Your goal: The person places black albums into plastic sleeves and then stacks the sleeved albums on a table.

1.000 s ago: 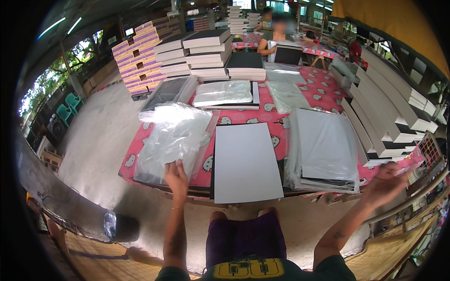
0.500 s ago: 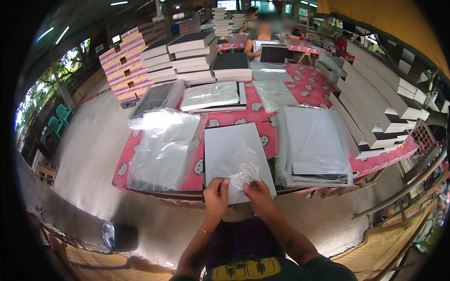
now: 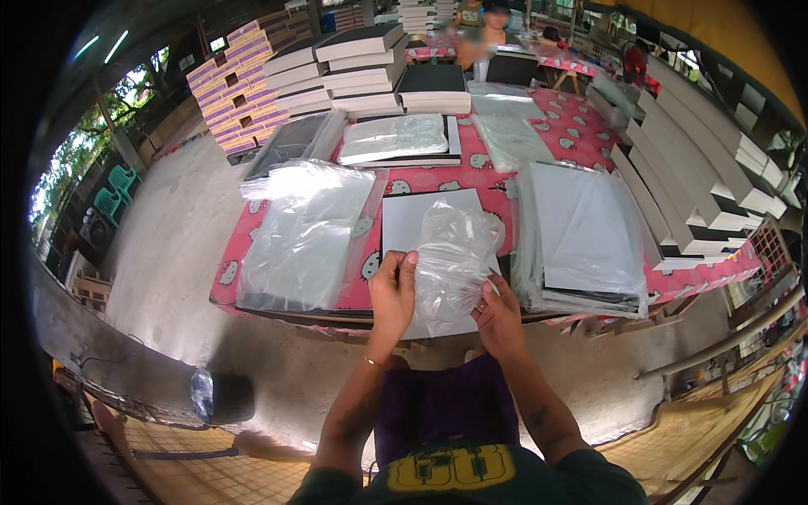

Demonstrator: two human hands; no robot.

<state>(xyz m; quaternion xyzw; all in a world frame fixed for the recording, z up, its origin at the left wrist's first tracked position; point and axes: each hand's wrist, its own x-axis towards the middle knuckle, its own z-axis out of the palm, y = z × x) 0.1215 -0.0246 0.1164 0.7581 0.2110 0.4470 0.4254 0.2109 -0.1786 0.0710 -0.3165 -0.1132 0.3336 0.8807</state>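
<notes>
Between my two hands a clear plastic bag is held bunched and puffed out. My left hand pinches its left edge between thumb and fingers. My right hand grips its right edge, fingers closed. Beneath the bag lies a white sheet on a dark board at the table's near edge, partly hidden by the bag. To the left rests a pile of clear plastic bags. On the right, a white sheet in clear plastic tops a stack with dark edges.
A pink patterned cloth covers the table. Stacks of thick black-topped blocks stand at the back left, and tall leaning stacks at the right. More plastic sleeves lie mid-table. Across the table, a person is near a dark board.
Both hands have moved up and apart, spreading the plastic bag from a tight bunch into a wider, puffed shape. The whole view has shifted slightly.
</notes>
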